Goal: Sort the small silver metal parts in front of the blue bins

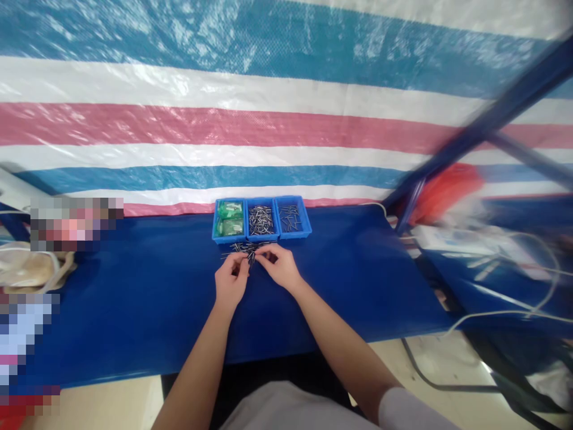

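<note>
Loose thin metal rods [244, 246], perhaps screws or nails, lie in a small pile in front of three joined blue bins. My left hand [231, 276] is at the near left of the pile, thumb and fingers pinched around a few of them. From the right my right hand [281, 266] meets it, thumb and index finger pinched at the same cluster. The left bin [229, 240] holds green packets [231, 218]. Many dark and silver rods [261, 221] fill the middle bin [263, 238]. Fewer lie in the right bin [305, 227].
The work surface is a blue table [147, 298], backed by a striped plastic sheet [268, 125]. On the right stand a blue metal frame [474, 134], a blurred red bag [447, 194] and cables [505, 313]. A beige bundle [31, 269] sits at the left edge near pixelated areas.
</note>
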Tool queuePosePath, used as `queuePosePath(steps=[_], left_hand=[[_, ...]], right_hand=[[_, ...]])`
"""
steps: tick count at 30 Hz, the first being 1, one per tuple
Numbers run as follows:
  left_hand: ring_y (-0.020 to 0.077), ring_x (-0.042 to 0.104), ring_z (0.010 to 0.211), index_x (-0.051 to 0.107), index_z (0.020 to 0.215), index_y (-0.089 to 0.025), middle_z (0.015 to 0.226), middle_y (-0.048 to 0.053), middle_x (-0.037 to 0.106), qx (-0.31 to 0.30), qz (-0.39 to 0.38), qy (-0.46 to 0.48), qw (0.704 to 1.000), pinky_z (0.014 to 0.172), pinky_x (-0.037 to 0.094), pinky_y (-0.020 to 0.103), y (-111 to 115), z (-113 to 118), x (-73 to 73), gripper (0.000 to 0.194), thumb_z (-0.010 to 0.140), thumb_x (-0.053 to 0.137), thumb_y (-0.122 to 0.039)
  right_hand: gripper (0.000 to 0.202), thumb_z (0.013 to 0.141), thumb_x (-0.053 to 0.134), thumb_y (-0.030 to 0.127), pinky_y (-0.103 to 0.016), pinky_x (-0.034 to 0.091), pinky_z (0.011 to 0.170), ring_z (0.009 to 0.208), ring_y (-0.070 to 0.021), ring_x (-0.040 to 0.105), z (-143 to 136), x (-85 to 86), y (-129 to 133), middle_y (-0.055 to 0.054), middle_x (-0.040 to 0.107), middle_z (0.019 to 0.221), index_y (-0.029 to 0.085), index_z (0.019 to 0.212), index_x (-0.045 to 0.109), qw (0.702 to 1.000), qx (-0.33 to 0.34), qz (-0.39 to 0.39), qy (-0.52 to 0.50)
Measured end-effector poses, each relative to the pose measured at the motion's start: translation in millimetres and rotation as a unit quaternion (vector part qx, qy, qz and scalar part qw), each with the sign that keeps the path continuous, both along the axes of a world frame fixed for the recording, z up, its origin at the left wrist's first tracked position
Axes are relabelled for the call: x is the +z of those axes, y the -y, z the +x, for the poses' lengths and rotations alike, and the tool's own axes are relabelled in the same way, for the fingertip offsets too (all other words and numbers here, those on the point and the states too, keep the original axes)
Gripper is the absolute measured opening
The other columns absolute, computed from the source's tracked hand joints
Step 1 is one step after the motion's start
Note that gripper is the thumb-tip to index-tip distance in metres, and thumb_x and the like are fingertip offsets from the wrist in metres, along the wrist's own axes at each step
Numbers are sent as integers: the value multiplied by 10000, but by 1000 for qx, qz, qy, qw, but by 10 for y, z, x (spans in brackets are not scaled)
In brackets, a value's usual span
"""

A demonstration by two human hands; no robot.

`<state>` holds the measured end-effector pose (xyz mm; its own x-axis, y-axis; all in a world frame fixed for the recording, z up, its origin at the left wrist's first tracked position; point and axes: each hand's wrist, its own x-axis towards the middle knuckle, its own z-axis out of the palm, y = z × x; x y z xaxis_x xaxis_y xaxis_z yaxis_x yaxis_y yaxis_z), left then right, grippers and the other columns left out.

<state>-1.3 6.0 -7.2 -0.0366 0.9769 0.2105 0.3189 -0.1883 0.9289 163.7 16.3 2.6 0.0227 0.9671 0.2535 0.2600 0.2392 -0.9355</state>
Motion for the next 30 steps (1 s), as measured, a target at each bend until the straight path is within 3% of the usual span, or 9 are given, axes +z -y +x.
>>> queuePosePath(steps=[4, 12, 22, 26, 30], left_hand=[[115, 651, 637, 648, 1037, -202, 925, 40, 707, -14, 11, 10, 1000, 620, 548, 248, 3, 5, 26, 224, 879, 612, -357], [117, 655, 625, 643, 1030, -202, 884, 37, 721, -46, 15, 8, 999, 631, 554, 261, 22, 10, 36, 219, 870, 627, -350], [117, 647, 660, 646, 1037, -202, 905, 40, 712, -38, 21, 17, 999, 599, 517, 241, 18, 27, 34, 258, 837, 671, -363], [118, 636, 658, 646, 1032, -201, 850, 31, 701, -30, 19, 20, 999, 582, 495, 230, 14, 26, 49, 274, 819, 692, -369], [120, 628, 649, 641, 1032, -208, 831, 26, 691, -26, 14, 26, 999, 584, 494, 237, 8, 19, 46, 266, 826, 683, -371]], right_hand=[[200, 761, 768, 378, -277, 505, 612, 624, -140, 605, -83, 10, 6, -16, 701, 767, 210, 858, 717, 977, 37, -87, -191], [319, 670, 835, 409, -254, 535, 595, 621, -120, 615, -116, -18, -23, 17, 669, 692, 205, 871, 694, 924, 61, -140, -351], [321, 623, 877, 349, -257, 555, 645, 638, -111, 630, -140, 69, -1, 22, 666, 716, 199, 828, 680, 874, 65, -202, -437], [328, 619, 878, 355, -256, 555, 643, 634, -110, 634, -153, 47, -15, 18, 671, 713, 190, 824, 683, 879, 60, -203, -428], [307, 660, 851, 380, -265, 555, 630, 630, -124, 641, -140, 1, -41, 15, 668, 680, 193, 845, 693, 904, 56, -179, -384]])
